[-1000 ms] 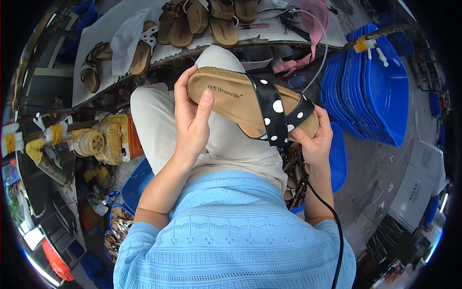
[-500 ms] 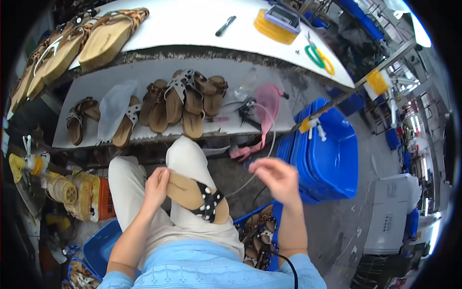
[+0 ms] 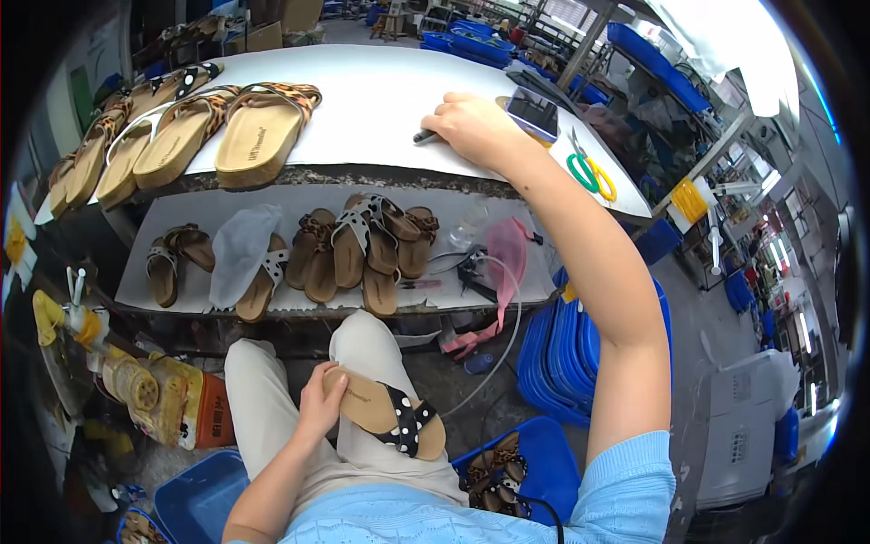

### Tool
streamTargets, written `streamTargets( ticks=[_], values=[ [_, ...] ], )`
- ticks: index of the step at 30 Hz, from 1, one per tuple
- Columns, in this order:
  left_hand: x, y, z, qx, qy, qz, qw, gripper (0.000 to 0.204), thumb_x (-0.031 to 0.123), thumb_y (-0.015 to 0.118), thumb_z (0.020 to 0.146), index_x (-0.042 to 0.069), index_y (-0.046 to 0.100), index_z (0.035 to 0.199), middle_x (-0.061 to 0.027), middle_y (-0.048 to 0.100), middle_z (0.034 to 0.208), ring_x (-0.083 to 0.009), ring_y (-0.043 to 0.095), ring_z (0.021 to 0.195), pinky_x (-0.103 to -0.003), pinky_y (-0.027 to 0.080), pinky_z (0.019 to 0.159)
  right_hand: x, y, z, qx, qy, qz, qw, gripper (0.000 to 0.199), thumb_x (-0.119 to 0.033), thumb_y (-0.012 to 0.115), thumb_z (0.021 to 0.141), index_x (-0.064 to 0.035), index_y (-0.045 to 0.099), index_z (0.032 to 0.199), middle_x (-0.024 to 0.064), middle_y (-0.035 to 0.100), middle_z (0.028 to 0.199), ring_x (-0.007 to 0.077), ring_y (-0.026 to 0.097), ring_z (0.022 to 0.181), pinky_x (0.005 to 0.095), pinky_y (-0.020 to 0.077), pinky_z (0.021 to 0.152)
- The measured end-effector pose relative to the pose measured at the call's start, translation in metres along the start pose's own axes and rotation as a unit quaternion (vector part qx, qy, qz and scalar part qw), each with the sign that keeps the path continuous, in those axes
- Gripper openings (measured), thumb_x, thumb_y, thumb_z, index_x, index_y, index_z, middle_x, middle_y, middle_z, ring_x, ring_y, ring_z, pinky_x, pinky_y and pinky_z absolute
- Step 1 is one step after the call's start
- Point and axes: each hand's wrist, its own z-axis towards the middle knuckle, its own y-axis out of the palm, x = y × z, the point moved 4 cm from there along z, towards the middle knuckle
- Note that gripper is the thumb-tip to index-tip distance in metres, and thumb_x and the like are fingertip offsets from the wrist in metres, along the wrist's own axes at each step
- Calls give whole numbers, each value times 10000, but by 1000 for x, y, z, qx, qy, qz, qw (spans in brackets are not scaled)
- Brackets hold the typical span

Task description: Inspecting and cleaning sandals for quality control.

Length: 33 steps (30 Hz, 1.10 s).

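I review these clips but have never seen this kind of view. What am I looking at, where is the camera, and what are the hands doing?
No machine here: a person wears a wide fisheye camera on the head, looking down, so edges bend. The left hand steadies a tan sandal with a black dotted strap on the lap. The right hand reaches up to a dark pen-like tool on the white table; whether it has closed a grip is unclear. A row of sandals lies on the table, with more sandals on the lower shelf.

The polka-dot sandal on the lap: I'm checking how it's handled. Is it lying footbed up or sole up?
Footbed up: the sandal shows its tan insole and dotted strap, steadied on the thigh by the left hand.
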Motion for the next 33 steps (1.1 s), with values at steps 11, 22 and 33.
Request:
streamTargets(
  ticks=[11,22,33],
  values=[
    [67,-17,-23,20,151,-167,974,447,6,547,857,-14,477,1298,-159,587,1073,-240,606,943,-335,481,858,-175,-53,-112,214,129,668,701,161,31,738,749,-16,641,869,85,666,872,200,630,835,346,498,789],
    [115,-6,-25,-70,287,99,950,198,92,717,780,-9,612,914,-118,567,721,-273,564,613,-366,451,547,-279,32,-186,230,386,804,390,59,79,567,861,57,535,905,156,621,854,205,660,672,335,585,624],
    [32,15,-29,-194,-177,-220,939,267,186,511,987,-35,603,1105,-59,644,1024,-133,595,956,-272,462,869,-299,109,-206,235,443,845,186,57,-47,529,943,-10,502,976,179,631,835,275,645,698,369,525,633]
  ],
)
